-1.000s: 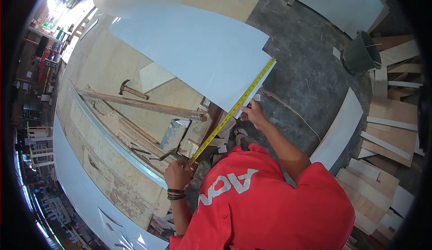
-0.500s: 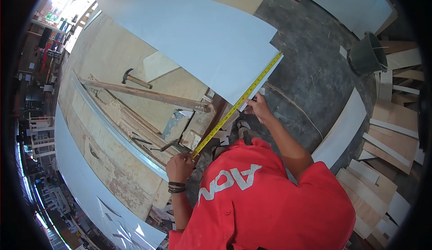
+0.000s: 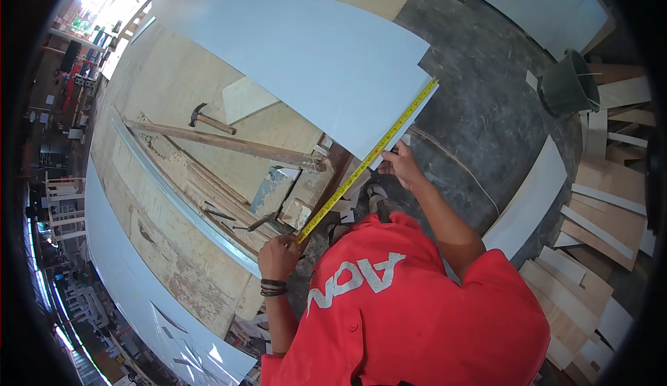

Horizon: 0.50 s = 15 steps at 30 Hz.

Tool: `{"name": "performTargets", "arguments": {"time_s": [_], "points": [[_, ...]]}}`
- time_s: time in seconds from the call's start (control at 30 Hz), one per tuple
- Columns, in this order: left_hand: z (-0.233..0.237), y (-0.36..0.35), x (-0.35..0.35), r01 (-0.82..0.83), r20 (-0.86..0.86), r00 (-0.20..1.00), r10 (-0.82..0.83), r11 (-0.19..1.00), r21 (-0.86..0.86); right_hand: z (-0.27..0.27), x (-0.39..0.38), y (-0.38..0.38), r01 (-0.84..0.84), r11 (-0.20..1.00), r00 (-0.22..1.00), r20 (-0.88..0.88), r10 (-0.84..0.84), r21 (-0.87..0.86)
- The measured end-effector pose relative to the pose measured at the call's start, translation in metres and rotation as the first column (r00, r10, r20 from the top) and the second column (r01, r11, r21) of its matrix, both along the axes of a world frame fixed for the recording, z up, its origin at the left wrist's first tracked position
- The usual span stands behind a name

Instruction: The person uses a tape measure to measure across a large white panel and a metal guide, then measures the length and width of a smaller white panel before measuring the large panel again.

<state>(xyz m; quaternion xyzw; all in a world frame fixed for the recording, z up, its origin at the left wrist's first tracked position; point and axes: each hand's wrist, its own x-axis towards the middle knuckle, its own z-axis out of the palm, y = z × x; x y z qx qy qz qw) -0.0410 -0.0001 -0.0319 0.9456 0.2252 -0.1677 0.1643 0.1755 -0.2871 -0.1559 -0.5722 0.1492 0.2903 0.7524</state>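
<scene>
A yellow tape measure [image 3: 338, 193] stretches diagonally, its far part lying along the near edge of a white panel [image 3: 313, 59]. My left hand [image 3: 278, 257] is closed around the tape's lower end; the case, if it is there, is hidden by the fingers. Beyond the panel's near corner the blade spans open air beside the workbench. My right hand [image 3: 401, 166] is closed at that corner, its fingertips gripping the panel's edge right beside the blade. Part of that grip is hidden.
The worn wooden workbench [image 3: 187, 285] carries a hammer [image 3: 212, 120], a long wooden bar [image 3: 229, 145], a metal rail [image 3: 191, 209] and a clamp [image 3: 262, 222]. A dark bucket [image 3: 566, 84] and stacked board offcuts [image 3: 604, 209] stand at the right. A curved white strip [image 3: 531, 195] lies on the floor.
Almost nothing differs. The view has shifted very slightly; both hands and the stretched tape keep their places on the panel.
</scene>
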Motion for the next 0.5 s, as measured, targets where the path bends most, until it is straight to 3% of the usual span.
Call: {"name": "performTargets", "arguments": {"time_s": [0.5], "points": [[0.0002,-0.0030,-0.0003,-0.028,-0.018,0.999,0.027,0.999,-0.034,-0.0030,-0.0001,0.0007,0.009,1.000,1.000,-0.004,-0.009,-0.005]]}}
